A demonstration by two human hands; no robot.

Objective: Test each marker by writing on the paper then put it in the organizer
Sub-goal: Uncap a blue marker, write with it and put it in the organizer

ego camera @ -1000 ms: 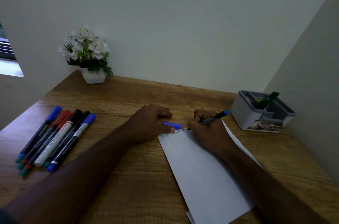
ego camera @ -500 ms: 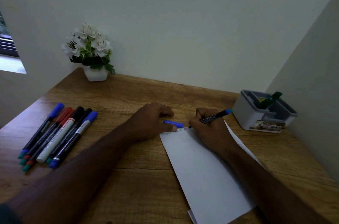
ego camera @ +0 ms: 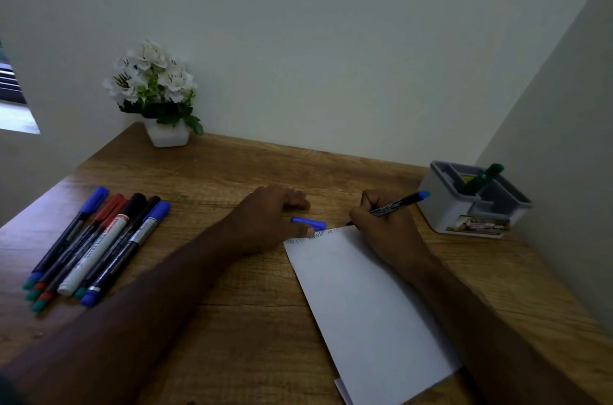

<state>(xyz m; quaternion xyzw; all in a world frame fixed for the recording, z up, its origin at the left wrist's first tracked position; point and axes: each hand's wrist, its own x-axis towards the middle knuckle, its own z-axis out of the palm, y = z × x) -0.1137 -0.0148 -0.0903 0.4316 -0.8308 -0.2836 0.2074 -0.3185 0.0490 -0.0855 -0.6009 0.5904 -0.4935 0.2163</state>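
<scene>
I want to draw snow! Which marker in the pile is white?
The white-barrelled marker with the red cap, mid-pile; the other markers have dark barrels.

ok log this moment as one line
step: testing | right hand: writing with blue marker at top of paper | left hand: steadying paper, blue cap beside it | organizer: one green marker
</scene>
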